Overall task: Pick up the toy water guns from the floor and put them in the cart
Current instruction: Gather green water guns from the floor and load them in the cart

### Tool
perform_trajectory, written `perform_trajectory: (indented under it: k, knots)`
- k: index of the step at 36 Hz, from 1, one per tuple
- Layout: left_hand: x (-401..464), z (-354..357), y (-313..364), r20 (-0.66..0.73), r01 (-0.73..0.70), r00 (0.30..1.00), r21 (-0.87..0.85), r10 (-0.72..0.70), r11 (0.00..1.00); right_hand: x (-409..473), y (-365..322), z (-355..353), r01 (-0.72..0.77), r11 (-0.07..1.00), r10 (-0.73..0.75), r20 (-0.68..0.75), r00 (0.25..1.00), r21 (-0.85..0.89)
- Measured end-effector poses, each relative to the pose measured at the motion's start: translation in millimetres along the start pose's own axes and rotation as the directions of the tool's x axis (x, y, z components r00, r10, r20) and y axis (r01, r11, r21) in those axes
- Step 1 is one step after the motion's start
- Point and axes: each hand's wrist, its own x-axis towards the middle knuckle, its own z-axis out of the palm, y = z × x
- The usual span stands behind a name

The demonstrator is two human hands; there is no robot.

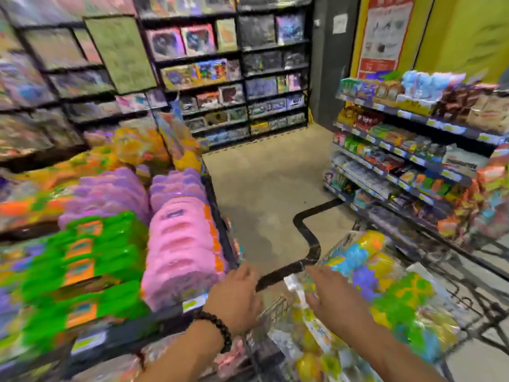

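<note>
water guns (385, 285): yellow, blue, green, purple
floor (261, 188): beige
bracelet (220, 329): black beads
wall (462, 37): yellow-green

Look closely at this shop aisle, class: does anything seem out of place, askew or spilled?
Nothing is spilled on the floor. The bagged toy water guns lie heaped and tilted in the cart, overhanging its black handle. Both hands, left and right, hover over it. Blur hides finer detail.

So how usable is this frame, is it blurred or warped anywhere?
Head view: heavy motion blur smears the shelf goods, worst on the green boxes at left; wide-angle bending bows the shelves; lighting is even, with no strong glare; both hands, left and right, and the bagged water guns read only as soft shapes.
</note>
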Motion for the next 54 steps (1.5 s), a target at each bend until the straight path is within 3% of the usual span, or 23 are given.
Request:
perform_trajectory:
  k: [5, 12, 18, 24, 30, 37, 44, 54]
  knots:
    - [-105, -24, -56, -0.088, 0.182, 0.98, 0.047, -0.177, 0.982, -5, -91, 9, 0.246, 0.968, -0.241, 0.081, 0.967, -0.056]
    - [-309, -23, -144, -0.086, 0.52, 0.851, -0.005, -0.519, 0.854, -51, -268, 60, 0.577, 0.816, -0.564, 0.16, 0.81, -0.044]
    - [-520, -8, -195, -0.116, 0.718, 0.68, -0.092, -0.724, 0.69, -137, -439, 121, 0.759, 0.651, -0.724, 0.271, 0.634, -0.036]
    - [-751, 11, -245, -0.078, 0.887, 0.416, -0.187, -0.906, 0.423, -256, -612, 189, 0.863, 0.502, -0.816, 0.362, 0.45, 0.057]
    - [-932, 14, -267, -0.066, 0.965, 0.176, -0.186, -0.982, 0.186, -353, -744, 233, 0.902, 0.395, -0.861, 0.411, 0.299, 0.173]
    - [-1056, 31, -283, -0.122, 0.975, 0.001, -0.221, -0.993, 0.028, -408, -849, 279, 0.945, 0.281, -0.877, 0.444, 0.182, 0.168]
    - [-1100, 44, -325, -0.009, 0.978, -0.074, -0.194, -0.997, -0.071, -427, -942, 321, 0.954, 0.184, -0.897, 0.438, 0.063, 0.238]
    - [-1165, 29, -458, 0.029, 0.989, -0.104, -0.104, -0.994, -0.107, -380, -1103, 411, 0.932, 0.189, -0.89, 0.455, 0.029, 0.309]
